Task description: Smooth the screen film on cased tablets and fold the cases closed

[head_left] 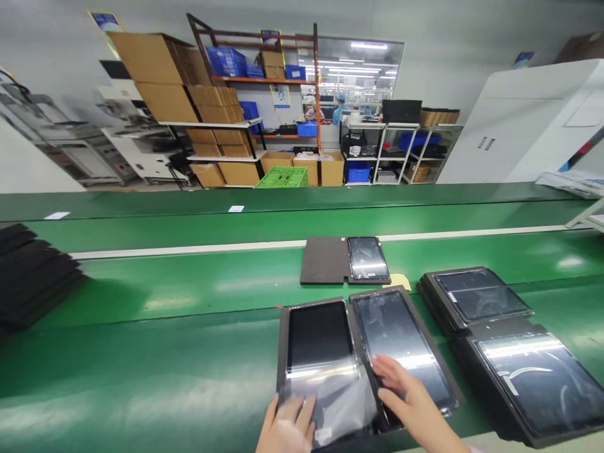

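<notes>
as two hands [409, 399] reach, five screens [401, 333]

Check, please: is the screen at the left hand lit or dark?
Dark: the screen at the left hand shows black glass, a bright reflection and no image.

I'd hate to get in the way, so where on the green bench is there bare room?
The widest bare patch lies between the stack of black sheets at far left and the dark glass screen by the left hand. Another lies just beyond the long white stripe. The right is crowded: right hand, second screen, two black screen-topped stacks.
</notes>
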`<action>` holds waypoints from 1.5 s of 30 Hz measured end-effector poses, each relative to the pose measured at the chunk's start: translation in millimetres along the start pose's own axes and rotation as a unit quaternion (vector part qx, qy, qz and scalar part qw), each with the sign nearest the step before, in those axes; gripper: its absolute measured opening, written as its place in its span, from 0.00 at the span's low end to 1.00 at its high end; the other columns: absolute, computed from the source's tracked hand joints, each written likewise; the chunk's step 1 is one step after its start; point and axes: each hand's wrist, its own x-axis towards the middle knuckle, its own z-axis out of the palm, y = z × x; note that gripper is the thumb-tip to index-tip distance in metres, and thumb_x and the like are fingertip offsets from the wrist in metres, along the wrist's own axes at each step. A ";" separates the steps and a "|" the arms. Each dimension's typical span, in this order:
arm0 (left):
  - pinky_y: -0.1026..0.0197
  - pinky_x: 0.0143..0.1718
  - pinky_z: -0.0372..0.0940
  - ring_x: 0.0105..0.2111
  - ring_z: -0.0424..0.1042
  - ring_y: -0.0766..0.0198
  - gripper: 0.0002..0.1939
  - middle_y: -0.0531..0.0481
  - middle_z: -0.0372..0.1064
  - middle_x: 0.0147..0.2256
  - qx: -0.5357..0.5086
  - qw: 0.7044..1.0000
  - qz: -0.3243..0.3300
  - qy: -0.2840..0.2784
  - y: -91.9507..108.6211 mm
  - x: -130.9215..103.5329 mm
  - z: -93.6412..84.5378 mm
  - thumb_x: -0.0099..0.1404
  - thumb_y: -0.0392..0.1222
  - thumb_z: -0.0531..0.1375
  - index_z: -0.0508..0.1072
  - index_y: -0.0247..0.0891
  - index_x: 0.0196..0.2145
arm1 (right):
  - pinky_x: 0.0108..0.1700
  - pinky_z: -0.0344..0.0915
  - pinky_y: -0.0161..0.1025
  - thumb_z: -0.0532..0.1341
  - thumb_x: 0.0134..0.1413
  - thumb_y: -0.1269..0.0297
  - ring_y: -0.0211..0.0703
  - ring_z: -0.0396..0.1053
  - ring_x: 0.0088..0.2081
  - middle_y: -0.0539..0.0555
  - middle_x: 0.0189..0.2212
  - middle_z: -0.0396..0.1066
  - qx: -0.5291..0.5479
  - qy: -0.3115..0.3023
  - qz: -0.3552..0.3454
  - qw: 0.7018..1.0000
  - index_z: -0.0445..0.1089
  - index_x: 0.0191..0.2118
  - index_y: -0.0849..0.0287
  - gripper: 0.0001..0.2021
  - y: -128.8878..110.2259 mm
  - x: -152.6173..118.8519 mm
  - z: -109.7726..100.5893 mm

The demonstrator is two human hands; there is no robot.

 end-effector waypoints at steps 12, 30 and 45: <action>0.21 0.48 0.43 0.62 0.42 0.37 0.26 0.31 0.48 0.60 -0.036 0.932 -0.268 -0.240 21.3 167.6 49.2 0.63 0.52 0.50 0.62 0.42 0.57 | 0.52 0.59 0.49 0.58 0.48 0.49 0.51 0.67 0.47 0.63 0.46 0.68 0.023 0.203 0.040 0.978 0.54 0.55 0.61 0.32 64.9 -41.6 -79.7; 0.49 0.44 0.61 0.42 0.62 0.56 0.12 0.52 0.65 0.40 -0.252 0.926 0.125 -0.250 131.4 118.7 27.1 0.53 0.47 0.64 0.67 0.40 0.32 | 0.38 0.67 0.45 0.56 0.48 0.53 0.47 0.70 0.37 0.60 0.42 0.69 0.034 0.208 0.036 0.977 0.57 0.53 0.61 0.27 65.9 -21.6 -116.2; 0.44 0.45 0.69 0.50 0.68 0.56 0.09 0.50 0.68 0.50 -0.103 0.988 0.072 -0.094 85.1 116.4 47.3 0.60 0.39 0.55 0.70 0.43 0.39 | 0.54 0.55 0.47 0.58 0.55 0.72 0.52 0.60 0.49 0.60 0.44 0.67 -0.281 0.166 -0.100 0.940 0.72 0.44 0.62 0.11 15.4 124.2 -135.7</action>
